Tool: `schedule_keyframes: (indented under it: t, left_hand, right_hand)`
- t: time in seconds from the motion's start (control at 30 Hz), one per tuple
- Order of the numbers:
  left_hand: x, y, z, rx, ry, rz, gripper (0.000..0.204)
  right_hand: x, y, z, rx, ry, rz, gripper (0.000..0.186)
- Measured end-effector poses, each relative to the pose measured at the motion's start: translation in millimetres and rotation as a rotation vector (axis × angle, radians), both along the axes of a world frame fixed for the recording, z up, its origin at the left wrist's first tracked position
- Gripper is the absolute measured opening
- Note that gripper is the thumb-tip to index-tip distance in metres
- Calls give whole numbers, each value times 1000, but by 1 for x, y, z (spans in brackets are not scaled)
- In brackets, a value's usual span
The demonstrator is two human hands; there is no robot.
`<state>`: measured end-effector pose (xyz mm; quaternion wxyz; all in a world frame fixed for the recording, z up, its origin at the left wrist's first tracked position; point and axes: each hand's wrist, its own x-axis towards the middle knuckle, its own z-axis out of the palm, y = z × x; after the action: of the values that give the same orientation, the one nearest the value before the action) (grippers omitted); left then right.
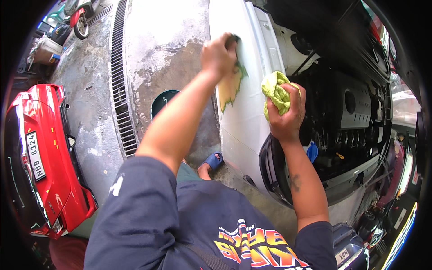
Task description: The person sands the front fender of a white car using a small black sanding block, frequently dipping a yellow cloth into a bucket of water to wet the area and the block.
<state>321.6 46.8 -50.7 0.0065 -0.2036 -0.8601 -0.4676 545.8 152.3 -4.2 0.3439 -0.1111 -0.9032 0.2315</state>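
Observation:
My left hand (pixel 219 55) presses against the white car's fender (pixel 245 121), slightly blurred. Its fingers are closed on a small dark pad (pixel 233 41), mostly hidden by them; I cannot make out its exact kind. Just below that hand, the paint gives way to a tan patch (pixel 230 88) with a ragged green edge. My right hand (pixel 290 114) grips a crumpled yellow-green cloth (pixel 278 92) above the inner edge of the fender, beside the open engine bay (pixel 342 112).
A dark green bucket (pixel 164 100) stands on the concrete floor, partly behind my left forearm. A metal drain grate (pixel 119 81) runs along the floor. On the left is a red car (pixel 56 157); a scooter (pixel 80 22) stands farther off. The engine bay holds a blue cap (pixel 312 152).

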Motion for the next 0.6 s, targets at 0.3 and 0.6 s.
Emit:
schedule_keyframes:
  t: [0.3, 0.6]
  left_hand:
    - [63, -16, -58, 141, 429, -96, 38]
    - [153, -35, -46, 81, 362, -182, 53]
  right_hand:
    - [3, 8, 2, 4, -8, -18, 43]
    - [9, 11, -2, -3, -33, -23, 44]
